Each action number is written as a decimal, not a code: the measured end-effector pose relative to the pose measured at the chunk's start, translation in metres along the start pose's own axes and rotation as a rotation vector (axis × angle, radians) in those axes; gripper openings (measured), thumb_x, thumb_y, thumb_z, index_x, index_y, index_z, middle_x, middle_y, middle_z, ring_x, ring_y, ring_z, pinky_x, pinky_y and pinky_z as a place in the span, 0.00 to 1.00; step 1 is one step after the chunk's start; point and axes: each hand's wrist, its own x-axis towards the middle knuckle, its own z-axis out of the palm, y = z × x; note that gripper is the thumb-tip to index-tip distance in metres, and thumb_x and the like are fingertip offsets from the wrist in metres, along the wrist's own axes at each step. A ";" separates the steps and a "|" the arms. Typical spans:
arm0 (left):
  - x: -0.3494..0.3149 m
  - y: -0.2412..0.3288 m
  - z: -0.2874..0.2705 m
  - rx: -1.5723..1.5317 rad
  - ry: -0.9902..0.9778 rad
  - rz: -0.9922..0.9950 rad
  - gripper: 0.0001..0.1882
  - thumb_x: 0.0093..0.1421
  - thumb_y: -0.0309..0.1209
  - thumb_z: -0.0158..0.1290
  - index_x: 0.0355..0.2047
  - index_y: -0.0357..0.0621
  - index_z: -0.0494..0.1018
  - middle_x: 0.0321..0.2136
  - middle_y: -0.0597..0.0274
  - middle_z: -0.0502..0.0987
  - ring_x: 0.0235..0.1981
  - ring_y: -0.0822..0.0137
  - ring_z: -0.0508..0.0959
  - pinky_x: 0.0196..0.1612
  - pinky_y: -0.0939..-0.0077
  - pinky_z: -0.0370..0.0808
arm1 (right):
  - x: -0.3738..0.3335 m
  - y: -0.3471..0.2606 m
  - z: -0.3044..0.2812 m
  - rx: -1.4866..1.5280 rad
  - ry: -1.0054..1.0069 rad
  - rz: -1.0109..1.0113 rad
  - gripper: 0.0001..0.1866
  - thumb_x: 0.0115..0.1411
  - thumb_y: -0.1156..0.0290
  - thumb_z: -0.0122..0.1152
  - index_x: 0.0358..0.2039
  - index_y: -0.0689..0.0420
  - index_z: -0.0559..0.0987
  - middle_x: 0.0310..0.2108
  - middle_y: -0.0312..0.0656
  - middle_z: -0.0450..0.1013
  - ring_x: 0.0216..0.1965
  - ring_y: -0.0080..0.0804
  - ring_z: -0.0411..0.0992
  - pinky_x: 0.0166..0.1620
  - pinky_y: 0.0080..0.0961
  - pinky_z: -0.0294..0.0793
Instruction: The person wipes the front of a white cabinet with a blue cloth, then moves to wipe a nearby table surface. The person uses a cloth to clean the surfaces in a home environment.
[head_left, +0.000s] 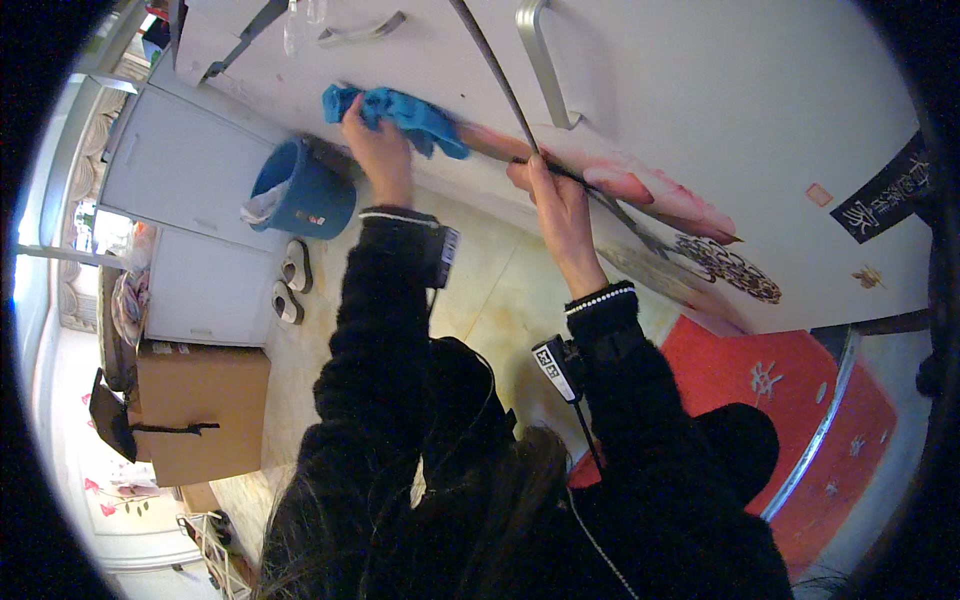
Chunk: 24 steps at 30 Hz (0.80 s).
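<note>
My left hand [382, 160] is closed on a bright blue cloth [425, 118], which lies against a white panel [690, 90] with pink flowers printed on it. To its right, my right hand [563, 215] pinches a dark cord [497, 70]. The cord comes down from the top of the view and passes between thumb and fingers. Beyond my right hand a dark strand seems to continue over the printed flowers, and I cannot tell cord from print there. Metal handles [545, 65] stand out from the panel above both hands.
A blue bin [318, 205] with a pale liner stands left of my hands. Near it are a pair of slippers [290, 282] on the tiled floor, white cabinets [195, 160] and a cardboard box [205, 410]. A red mat [730, 385] lies at lower right, by a metal strip [815, 430].
</note>
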 end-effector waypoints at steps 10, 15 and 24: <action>-0.104 0.079 0.005 -0.367 -0.204 0.214 0.30 0.43 0.10 0.45 0.50 0.38 0.66 0.51 0.49 0.67 0.57 0.50 0.65 0.61 0.63 0.58 | -0.003 0.010 -0.006 -0.253 -0.023 -0.114 0.21 0.66 0.59 0.44 0.30 0.66 0.76 0.23 0.55 0.72 0.25 0.47 0.71 0.32 0.40 0.67; -0.075 -0.015 0.014 -0.511 -0.080 -0.123 0.24 0.49 0.16 0.47 0.49 0.37 0.65 0.47 0.52 0.68 0.51 0.59 0.68 0.56 0.68 0.64 | -0.005 0.005 -0.004 -0.197 -0.091 -0.143 0.20 0.67 0.60 0.47 0.39 0.66 0.78 0.33 0.51 0.76 0.35 0.38 0.76 0.41 0.32 0.71; -0.061 -0.198 0.066 -0.611 -0.187 -0.410 0.08 0.66 0.36 0.41 0.33 0.49 0.67 0.27 0.67 0.72 0.27 0.68 0.74 0.29 0.71 0.74 | -0.006 0.012 -0.006 -0.147 -0.100 -0.122 0.20 0.68 0.63 0.47 0.46 0.69 0.76 0.42 0.49 0.77 0.45 0.32 0.76 0.51 0.26 0.71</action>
